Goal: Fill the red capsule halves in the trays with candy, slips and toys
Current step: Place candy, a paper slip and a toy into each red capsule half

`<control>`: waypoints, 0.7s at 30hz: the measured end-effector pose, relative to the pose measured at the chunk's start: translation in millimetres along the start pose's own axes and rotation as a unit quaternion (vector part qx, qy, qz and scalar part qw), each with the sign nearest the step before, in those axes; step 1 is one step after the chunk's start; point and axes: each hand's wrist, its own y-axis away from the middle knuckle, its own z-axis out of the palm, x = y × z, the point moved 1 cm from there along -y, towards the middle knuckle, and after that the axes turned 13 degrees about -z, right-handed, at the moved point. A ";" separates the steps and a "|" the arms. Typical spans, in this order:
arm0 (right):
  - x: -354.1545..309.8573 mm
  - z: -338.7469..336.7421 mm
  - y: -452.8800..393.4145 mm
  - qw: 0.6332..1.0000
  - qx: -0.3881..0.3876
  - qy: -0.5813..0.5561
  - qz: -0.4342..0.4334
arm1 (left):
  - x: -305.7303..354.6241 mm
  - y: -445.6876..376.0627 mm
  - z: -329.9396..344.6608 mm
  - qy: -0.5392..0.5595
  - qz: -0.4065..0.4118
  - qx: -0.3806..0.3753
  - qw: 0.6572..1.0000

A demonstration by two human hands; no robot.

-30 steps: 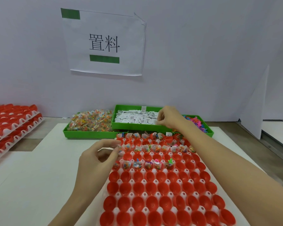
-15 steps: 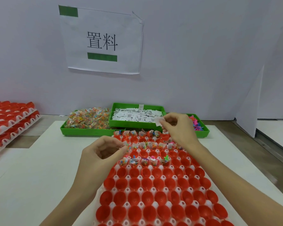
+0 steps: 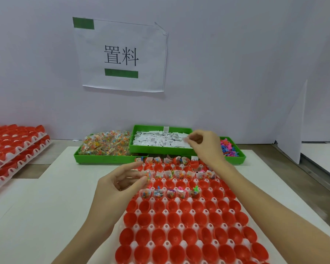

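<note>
A white tray [image 3: 166, 226] of red capsule halves [image 3: 181, 237] lies in front of me. Its far rows hold candy packets, slips and toys; the near rows are bare red cups. My left hand [image 3: 120, 184] hovers at the tray's left edge, thumb and fingertips pinching a clear candy packet [image 3: 148, 174] over the second row. My right hand [image 3: 207, 146] is raised over the far right corner, pinching a white slip [image 3: 186, 140] at the slip bin's near right corner.
Three green bins stand behind the tray: candy packets [image 3: 105, 143] on the left, white slips [image 3: 156, 140] in the middle, coloured toys [image 3: 229, 148] on the right. Stacked trays of red halves [image 3: 13, 149] sit far left. A paper sign [image 3: 120, 56] hangs on the wall.
My right hand has come away from the slip bin holding a slip. My left hand's fingers have stretched forward with the packet towards the tray's far rows. The view has tilted slightly.
</note>
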 end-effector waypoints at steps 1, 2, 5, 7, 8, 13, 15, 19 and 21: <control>-8.3 -5.2 10.5 0.999 0.014 -0.043 0.010 | 1.0 0.9 0.9 0.005 -0.004 -0.005 1.000; -17.6 -10.2 23.2 0.996 0.015 -0.086 0.017 | 2.2 2.3 2.2 0.010 -0.007 -0.013 1.000; -45.9 -21.8 66.6 0.981 -0.032 -0.190 0.023 | 4.6 6.0 5.3 0.006 -0.005 -0.036 0.999; -63.4 -24.8 92.4 0.971 -0.073 -0.228 0.018 | 5.9 9.0 7.6 -0.018 0.006 -0.053 0.998; -70.5 -24.8 103.0 0.967 -0.088 -0.239 0.013 | 6.4 10.4 9.1 -0.038 0.014 -0.061 0.997; -85.0 -19.8 132.0 0.968 -0.109 -0.227 -0.011 | 4.8 16.4 15.4 -0.102 0.024 -0.108 0.989; -85.5 -19.2 136.2 0.968 -0.109 -0.225 -0.002 | 3.4 17.0 17.1 -0.112 0.031 -0.120 0.986; -85.7 -19.7 139.4 0.958 -0.112 -0.262 0.018 | 3.1 17.1 18.0 -0.127 0.066 -0.114 0.983; -84.6 -19.7 140.9 0.956 -0.104 -0.271 0.030 | 2.0 18.4 19.2 -0.146 0.083 -0.113 0.979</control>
